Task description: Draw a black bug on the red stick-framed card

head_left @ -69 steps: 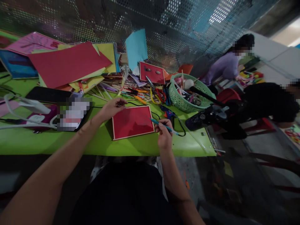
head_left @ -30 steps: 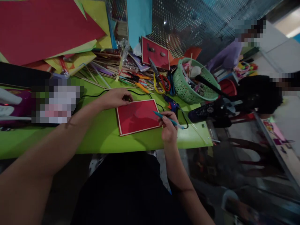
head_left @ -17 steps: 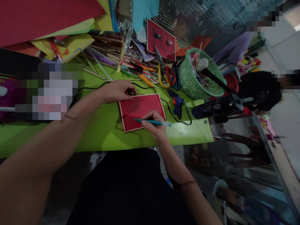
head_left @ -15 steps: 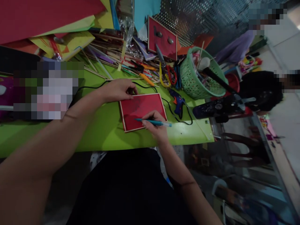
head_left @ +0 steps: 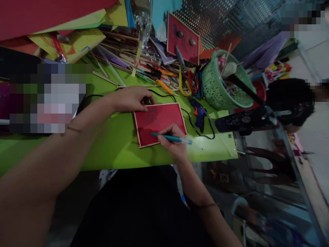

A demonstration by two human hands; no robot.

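A red board (head_left: 164, 118) with a thin pale wooden frame lies on the green tabletop, with faint dark pencil-like lines on its upper left part. My left hand (head_left: 135, 98) holds the board at its far left corner, the thumb on the frame and the other fingers curled beyond the edge. A teal pen (head_left: 172, 138) with a clear end is pinched in my right hand (head_left: 174, 142), which rests over the board's near right side. The pen's tip points left, at the red surface near the lower left; whether it touches is too small to tell.
A blue glue gun (head_left: 199, 115) and its black cord lie right of the board. Behind are scissors (head_left: 189, 84), thin wooden sticks (head_left: 120, 51), a second red board (head_left: 183, 39) with two pebbles and a green basket (head_left: 226, 91). A black motorbike-like handlebar (head_left: 239, 121) stands beyond the table's right end.
The whole view has shifted slightly, so the table things appear a little further right. My right hand and the pen stay over nearly the same part of the board; my left hand keeps its place.
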